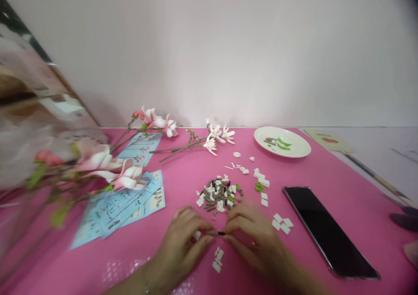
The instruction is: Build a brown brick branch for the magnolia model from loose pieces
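Left hand (pixel 187 234) and right hand (pixel 251 229), fingertips nearly closed, pinched a brown-and-black rod (pixel 216 232) well short of the desk's (pixel 183 177) back edge, apparently mid-joining, next needing careful alignment.

left hand (pixel 187 238), right hand (pixel 251 232): pinching rod (pixel 215 232) | parts pile (pixel 217 194): just beyond

Matt plastic pieces (pixel 219 194), glossy phone (pixel 330 232), smooth plate (pixel 299 147), paper sheets (pixel 111 210)

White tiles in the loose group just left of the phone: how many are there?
4: a back-left tile, a back-right tile, a front-left tile and a front-right tile. None of this group appears hidden.
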A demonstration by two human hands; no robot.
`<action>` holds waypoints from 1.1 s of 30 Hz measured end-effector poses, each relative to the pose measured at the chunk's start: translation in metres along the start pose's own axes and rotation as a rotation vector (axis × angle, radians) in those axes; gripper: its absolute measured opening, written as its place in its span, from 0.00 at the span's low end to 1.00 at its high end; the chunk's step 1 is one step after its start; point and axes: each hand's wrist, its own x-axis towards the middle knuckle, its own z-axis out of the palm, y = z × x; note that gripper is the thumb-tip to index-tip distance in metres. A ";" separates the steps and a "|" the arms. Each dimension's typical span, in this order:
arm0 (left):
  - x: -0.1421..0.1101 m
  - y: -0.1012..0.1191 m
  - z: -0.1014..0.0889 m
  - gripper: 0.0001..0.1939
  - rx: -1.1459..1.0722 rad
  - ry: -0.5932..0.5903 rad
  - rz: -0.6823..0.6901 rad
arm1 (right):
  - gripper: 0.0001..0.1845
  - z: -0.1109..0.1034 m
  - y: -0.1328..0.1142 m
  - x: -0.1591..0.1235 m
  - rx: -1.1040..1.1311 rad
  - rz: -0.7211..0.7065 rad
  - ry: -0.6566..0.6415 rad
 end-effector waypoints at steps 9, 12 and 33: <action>0.000 0.001 -0.001 0.05 -0.023 0.032 0.056 | 0.06 0.000 -0.001 0.001 0.025 -0.005 -0.029; 0.000 0.000 -0.001 0.05 -0.032 0.029 0.079 | 0.07 0.001 0.000 0.000 0.036 -0.022 -0.048; -0.001 0.005 -0.003 0.05 0.001 -0.007 0.127 | 0.07 0.007 -0.004 0.003 0.081 -0.068 -0.058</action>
